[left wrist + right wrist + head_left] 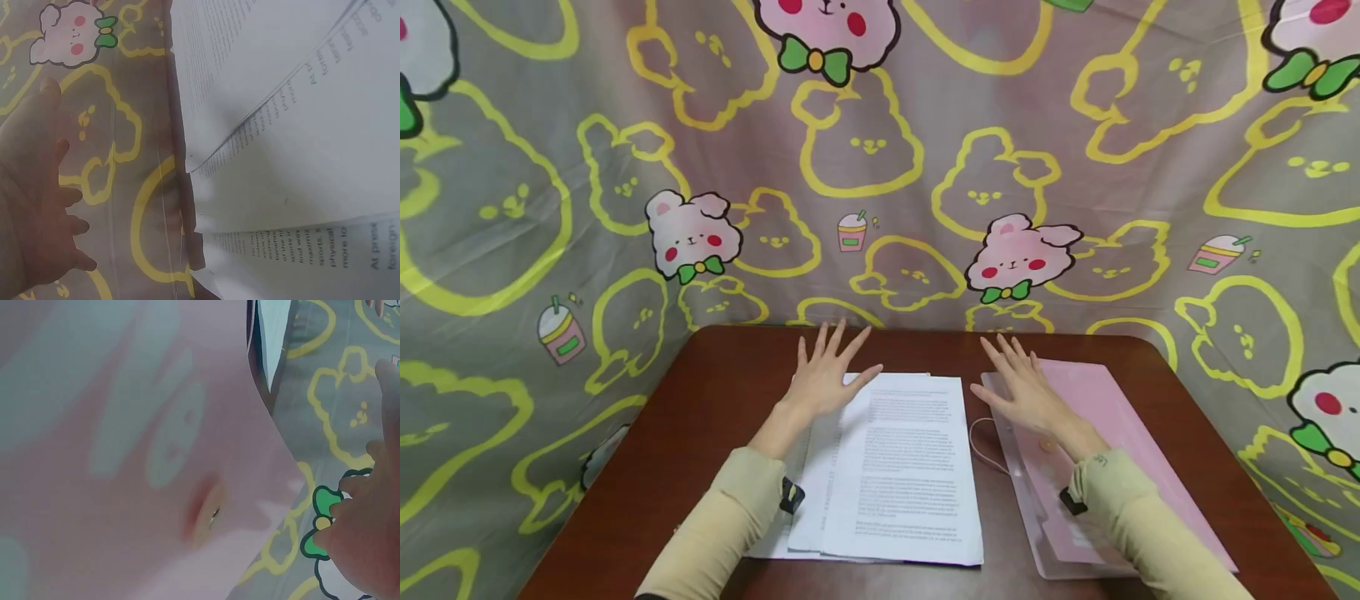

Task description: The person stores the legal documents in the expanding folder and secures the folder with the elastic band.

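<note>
Both hands are held up with fingers spread and nothing in them. My left hand (pixel 824 379) is over the upper left corner of a loose stack of printed sheets (pixel 913 467). The sheets overlap unevenly, as the left wrist view shows with their staggered edges (pixel 275 144). My right hand (pixel 1024 392) hovers over the upper part of a pink document folder (pixel 1105 425). A round button (pixel 209 515) sits on the folder's flap, and a thin string (pixel 981 446) loops out from its left side.
The dark brown table (pixel 730 375) carries the papers at its middle and the folder on the right. Behind it and at both sides hangs a grey curtain (pixel 880 275) with cartoon rabbits. Black straps (pixel 792 496) are on the wrists.
</note>
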The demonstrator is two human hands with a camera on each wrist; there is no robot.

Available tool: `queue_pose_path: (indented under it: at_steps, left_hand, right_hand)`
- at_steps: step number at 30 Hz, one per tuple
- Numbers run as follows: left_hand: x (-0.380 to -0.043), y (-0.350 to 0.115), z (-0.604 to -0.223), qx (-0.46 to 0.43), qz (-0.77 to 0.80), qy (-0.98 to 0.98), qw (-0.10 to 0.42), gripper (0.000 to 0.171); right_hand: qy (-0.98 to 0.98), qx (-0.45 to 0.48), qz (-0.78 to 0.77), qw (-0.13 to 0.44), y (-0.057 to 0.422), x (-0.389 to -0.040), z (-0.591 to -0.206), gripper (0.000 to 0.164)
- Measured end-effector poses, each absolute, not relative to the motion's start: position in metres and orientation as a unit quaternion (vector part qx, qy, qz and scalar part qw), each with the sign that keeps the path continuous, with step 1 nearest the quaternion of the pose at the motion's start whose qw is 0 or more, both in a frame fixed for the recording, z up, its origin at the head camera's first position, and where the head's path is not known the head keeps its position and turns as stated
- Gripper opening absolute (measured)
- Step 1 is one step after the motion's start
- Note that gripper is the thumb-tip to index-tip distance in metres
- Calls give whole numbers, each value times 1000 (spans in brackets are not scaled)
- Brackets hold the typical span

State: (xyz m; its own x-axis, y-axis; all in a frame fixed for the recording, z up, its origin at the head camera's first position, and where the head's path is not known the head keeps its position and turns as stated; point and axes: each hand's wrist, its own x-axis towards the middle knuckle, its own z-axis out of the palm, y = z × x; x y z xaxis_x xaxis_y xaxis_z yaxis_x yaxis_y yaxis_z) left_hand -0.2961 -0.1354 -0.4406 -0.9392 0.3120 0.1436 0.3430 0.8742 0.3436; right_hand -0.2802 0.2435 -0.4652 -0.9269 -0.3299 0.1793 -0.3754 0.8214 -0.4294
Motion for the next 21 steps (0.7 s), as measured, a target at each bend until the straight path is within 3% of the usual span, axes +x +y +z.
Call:
queue_pose_path:
  at_steps: [21]
  left_hand:
    - [-295, -138, -440, -167, -184, -968, 37, 85]
  right_hand:
    - [-955, 185, 228, 49, 244, -278, -456, 97]
